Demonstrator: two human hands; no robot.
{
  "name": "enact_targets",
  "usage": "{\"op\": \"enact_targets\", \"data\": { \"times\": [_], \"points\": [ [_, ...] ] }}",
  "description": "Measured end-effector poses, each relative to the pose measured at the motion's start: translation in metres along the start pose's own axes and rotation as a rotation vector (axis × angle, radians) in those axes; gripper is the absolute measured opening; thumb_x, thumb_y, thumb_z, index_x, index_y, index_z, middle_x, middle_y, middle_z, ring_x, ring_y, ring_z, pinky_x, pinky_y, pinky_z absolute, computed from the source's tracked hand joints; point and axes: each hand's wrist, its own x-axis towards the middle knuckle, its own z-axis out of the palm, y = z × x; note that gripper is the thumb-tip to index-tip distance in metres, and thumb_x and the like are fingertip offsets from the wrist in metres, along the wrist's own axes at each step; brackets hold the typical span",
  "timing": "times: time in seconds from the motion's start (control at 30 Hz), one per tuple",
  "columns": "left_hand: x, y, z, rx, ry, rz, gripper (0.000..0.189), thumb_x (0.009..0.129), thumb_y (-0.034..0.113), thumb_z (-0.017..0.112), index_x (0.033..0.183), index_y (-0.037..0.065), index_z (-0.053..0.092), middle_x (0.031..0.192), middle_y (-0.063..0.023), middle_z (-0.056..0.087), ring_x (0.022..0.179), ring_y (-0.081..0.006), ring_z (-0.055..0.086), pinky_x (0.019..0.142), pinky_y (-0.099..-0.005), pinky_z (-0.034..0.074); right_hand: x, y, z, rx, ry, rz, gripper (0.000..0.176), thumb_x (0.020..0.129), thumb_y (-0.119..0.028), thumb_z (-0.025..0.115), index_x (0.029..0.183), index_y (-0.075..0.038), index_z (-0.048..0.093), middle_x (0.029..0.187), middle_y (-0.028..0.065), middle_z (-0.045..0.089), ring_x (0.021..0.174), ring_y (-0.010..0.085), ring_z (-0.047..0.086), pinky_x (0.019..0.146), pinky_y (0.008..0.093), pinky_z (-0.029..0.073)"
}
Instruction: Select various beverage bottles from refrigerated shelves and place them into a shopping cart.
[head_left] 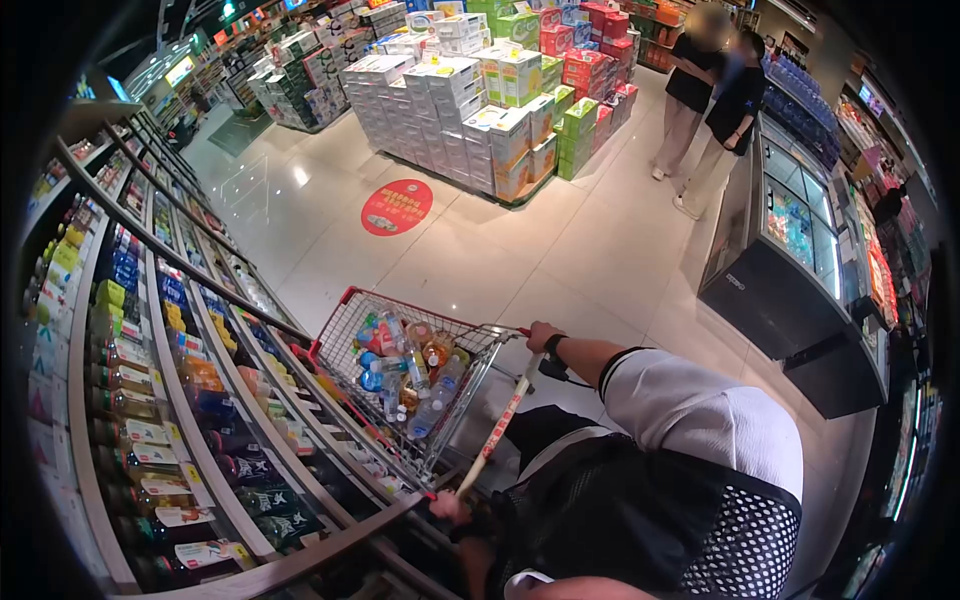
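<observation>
A shopping cart point(480, 335) with a wire basket and red corner trim stands in front of me, holding several bottles point(417, 365), some clear and some with amber or orange contents. My right hand point(545, 337), with a black band at the wrist, is closed round the far end of the cart's pale handle point(497, 432), which carries red lettering. Around the handle's near end, close to the shelf edge, my left hand point(450, 508) is closed too; its fingers are partly hidden.
Open refrigerated shelves point(150, 400) full of bottles run close along the left. Stacked cartons point(430, 100) stand on the floor ahead. Two people point(735, 110) stand at the upper right, near a glass-topped freezer point(790, 240). A round red sticker point(397, 207) marks the tiles.
</observation>
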Motion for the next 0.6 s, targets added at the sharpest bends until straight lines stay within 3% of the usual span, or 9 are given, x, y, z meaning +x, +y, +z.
{"op": "enact_targets", "data": {
  "times": [0.07,0.1,0.2,0.23,0.27,0.33,0.37,0.43,0.6],
  "points": [
    [-0.054,-0.006,0.006,0.769,0.128,0.685,0.023,0.084,0.014,0.059,0.094,-0.002,0.073,0.090,-0.0183,0.073,0.078,-0.0321,0.072,0.062,-0.0461,0.056,0.001,0.006,0.000,-0.001,0.002,0.010,0.042,0.084,-0.023,0.064,0.124,-0.012,0.069,0.121,0.0141,0.072,0.113,0.0316,0.070,0.095,0.0461,0.055],
    [-0.066,0.004,0.026,0.394,0.262,0.273,0.025,0.086,0.020,0.064,0.092,-0.003,0.072,0.090,-0.0208,0.074,0.079,-0.0363,0.073,0.065,-0.0483,0.057,0.002,0.009,0.003,-0.015,0.008,-0.008,0.041,0.084,-0.024,0.064,0.123,-0.012,0.069,0.121,0.0140,0.072,0.113,0.0319,0.070,0.095,0.0462,0.055],
    [-0.198,0.127,0.033,0.301,0.304,0.037,0.031,0.087,0.017,0.056,0.088,-0.012,0.068,0.081,-0.0308,0.070,0.079,-0.0456,0.071,0.068,-0.0525,0.057,0.006,0.022,-0.004,-0.042,-0.009,-0.012,0.041,0.085,-0.025,0.062,0.123,-0.011,0.069,0.121,0.0142,0.073,0.114,0.0323,0.069,0.095,0.0466,0.055],
    [-0.172,0.097,0.030,0.539,0.194,0.112,0.035,0.090,0.020,0.052,0.091,-0.012,0.067,0.081,-0.0315,0.069,0.080,-0.0458,0.071,0.071,-0.0564,0.057,0.004,0.023,-0.006,-0.046,-0.051,-0.018,0.041,0.085,-0.025,0.062,0.123,-0.011,0.069,0.121,0.0146,0.072,0.114,0.0323,0.069,0.096,0.0468,0.055],
    [-0.195,0.117,0.031,0.540,0.188,0.108,0.035,0.090,0.020,0.052,0.091,-0.012,0.067,0.081,-0.0315,0.069,0.080,-0.0458,0.071,0.071,-0.0564,0.057,0.002,0.028,-0.004,-0.050,-0.050,-0.011,0.041,0.085,-0.025,0.062,0.123,-0.011,0.069,0.121,0.0146,0.072,0.114,0.0323,0.069,0.096,0.0468,0.055],
    [-0.257,0.180,0.034,0.287,0.270,-0.145,0.036,0.093,0.021,0.050,0.096,-0.010,0.068,0.087,-0.0306,0.071,0.084,-0.0457,0.071,0.075,-0.0554,0.057,0.001,0.035,-0.005,-0.003,-0.089,0.006,0.041,0.085,-0.024,0.062,0.123,-0.010,0.070,0.120,0.0154,0.073,0.114,0.0323,0.069,0.096,0.0474,0.054],
    [-0.238,0.155,0.037,0.279,0.262,-0.147,0.036,0.093,0.021,0.050,0.096,-0.010,0.068,0.087,-0.0306,0.071,0.084,-0.0457,0.071,0.075,-0.0554,0.057,0.001,0.038,-0.006,-0.010,-0.079,0.007,0.041,0.085,-0.024,0.062,0.123,-0.010,0.070,0.120,0.0154,0.073,0.114,0.0323,0.069,0.096,0.0474,0.054],
    [-0.188,0.083,0.030,0.570,0.277,0.247,0.036,0.095,0.020,0.048,0.099,-0.009,0.068,0.093,-0.0304,0.071,0.088,-0.0456,0.071,0.078,-0.0529,0.058,-0.004,0.044,0.001,-0.019,-0.015,0.008,0.039,0.086,-0.024,0.063,0.121,-0.008,0.071,0.117,0.0164,0.073,0.110,0.0320,0.071,0.092,0.0466,0.056],
    [-0.197,0.093,0.026,0.461,0.309,0.161,0.034,0.095,0.019,0.047,0.096,-0.009,0.068,0.095,-0.0314,0.071,0.090,-0.0464,0.070,0.078,-0.0526,0.056,0.007,0.074,0.019,0.068,-0.046,-0.013,0.038,0.084,-0.026,0.070,0.116,-0.006,0.073,0.107,0.0177,0.076,0.097,0.0334,0.075,0.083,0.0448,0.059]
  ]
}}
